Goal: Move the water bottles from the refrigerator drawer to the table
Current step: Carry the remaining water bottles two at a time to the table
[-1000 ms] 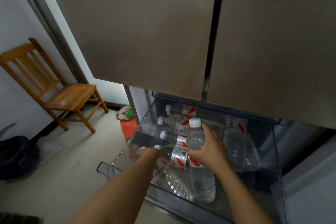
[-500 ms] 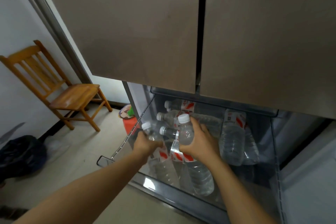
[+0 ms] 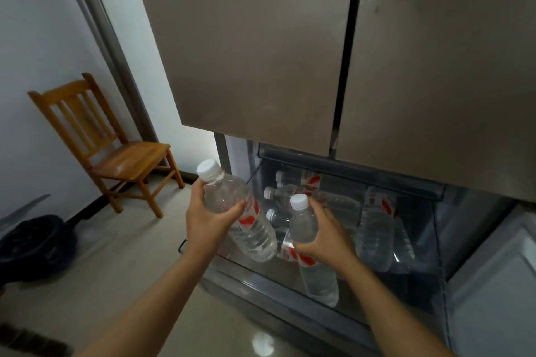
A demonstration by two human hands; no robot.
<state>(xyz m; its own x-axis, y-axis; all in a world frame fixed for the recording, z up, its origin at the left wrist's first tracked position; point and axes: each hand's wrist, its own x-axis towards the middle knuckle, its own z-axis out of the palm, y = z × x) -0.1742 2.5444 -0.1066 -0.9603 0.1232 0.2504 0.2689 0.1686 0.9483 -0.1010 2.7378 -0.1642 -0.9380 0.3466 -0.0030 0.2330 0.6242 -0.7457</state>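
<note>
Two water bottles are held at the centre of the frame. The left bottle is tilted, cap toward the upper left, and is wrapped by the left grip, fingers and thumb curled round its upper body. The right bottle is kept upright, clasped below the shoulder by the curled fingers of the right grip. A second ago the left grip was only reaching down among the lying bottles, while the right was already closed on its bottle low in the drawer. Since then both have been raised, the left one out past the left edge of the refrigerator drawer, the right one seemingly above its front part. The pick-up is judged done for this pair; the carry to the tabletop, which is not seen, remains. More bottles are left in the drawer, below the closed refrigerator doors. A wooden chair is seen at left.
</note>
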